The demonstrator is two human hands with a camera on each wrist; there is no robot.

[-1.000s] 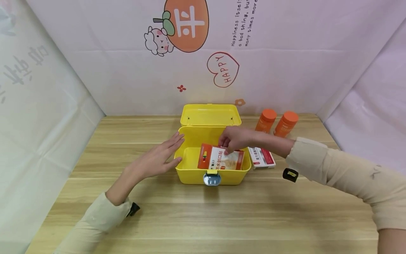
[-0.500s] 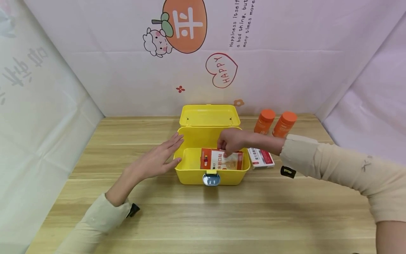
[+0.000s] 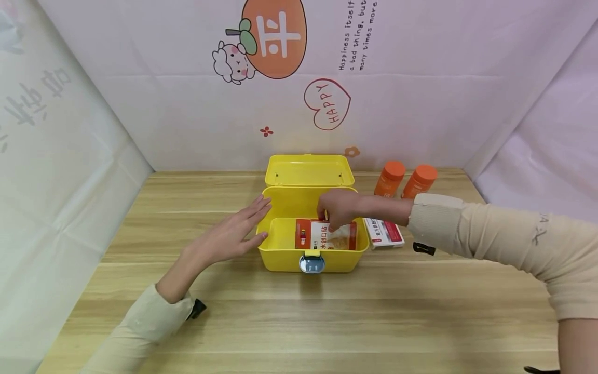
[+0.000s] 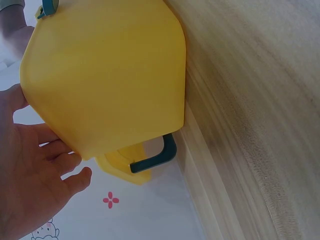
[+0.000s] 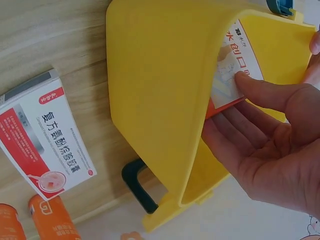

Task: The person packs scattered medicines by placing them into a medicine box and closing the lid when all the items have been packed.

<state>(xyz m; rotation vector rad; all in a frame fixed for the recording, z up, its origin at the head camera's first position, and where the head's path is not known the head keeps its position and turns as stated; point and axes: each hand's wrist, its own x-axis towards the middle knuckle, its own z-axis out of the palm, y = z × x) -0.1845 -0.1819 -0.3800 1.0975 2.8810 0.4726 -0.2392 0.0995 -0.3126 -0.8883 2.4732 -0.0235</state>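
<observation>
A yellow storage box [image 3: 286, 261] stands on the wooden table with its lid raised at the back and a grey latch [image 3: 311, 264] in front. My right hand [image 3: 343, 208] reaches inside it and pinches the top edge of a red-and-white box of adhesive bandages [image 3: 312, 236]. In the right wrist view, thumb and fingers lie on opposite faces of the bandage box [image 5: 232, 67]. My left hand [image 3: 229, 234] rests at the storage box's left rim, fingers extended; the left wrist view shows its fingertips along that edge. The bandage box's lower edge is hidden behind the front wall.
Right of the storage box lies a white-and-red medicine box [image 3: 385, 232]. Two orange bottles [image 3: 389, 179] with orange caps stand behind it. A dark green handle [image 5: 140, 185] hangs near the storage box's back. A printed white cloth [image 3: 402, 104] rises behind the table.
My right hand has lowered the bandage box a little deeper into the storage box, and it now sits more level. The left hand has stayed at the rim.
</observation>
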